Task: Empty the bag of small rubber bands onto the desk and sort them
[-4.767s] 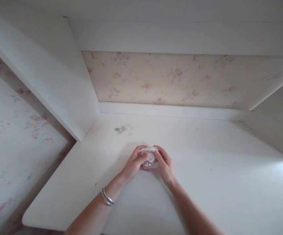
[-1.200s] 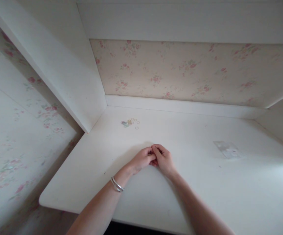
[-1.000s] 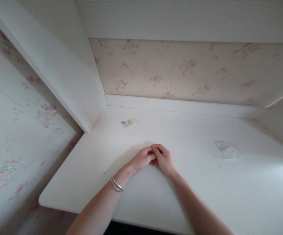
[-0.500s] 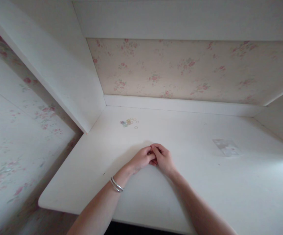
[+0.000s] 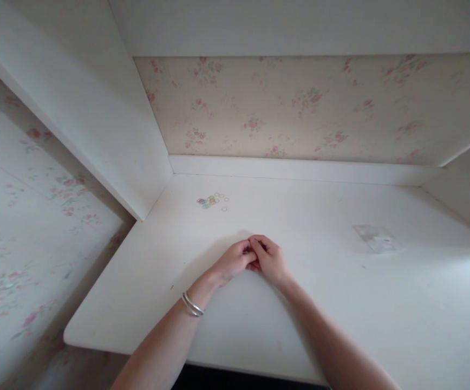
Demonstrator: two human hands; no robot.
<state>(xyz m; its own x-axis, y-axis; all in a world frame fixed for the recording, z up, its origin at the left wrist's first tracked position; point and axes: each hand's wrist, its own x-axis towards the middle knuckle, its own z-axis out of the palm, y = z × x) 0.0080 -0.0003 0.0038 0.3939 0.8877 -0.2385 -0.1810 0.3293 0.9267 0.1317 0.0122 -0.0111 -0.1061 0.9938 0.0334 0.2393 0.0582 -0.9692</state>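
Arms: both forearms reach forward over the white counter (image 5: 340, 303), wrists low, meeting at its middle.
Left hand (image 5: 233, 261): fingers curled, tips pressed against the right hand; whether it pinches anything, I cannot tell.
Right hand (image 5: 271, 260): curled likewise, contents hidden.
Bracelet (image 5: 191, 305): thin silver bands on the left wrist.
Small rings (image 5: 212, 200): tiny coloured loops, far-left of the hands.
Clear packet (image 5: 376, 238): flat, glossy plastic, well right of the hands.
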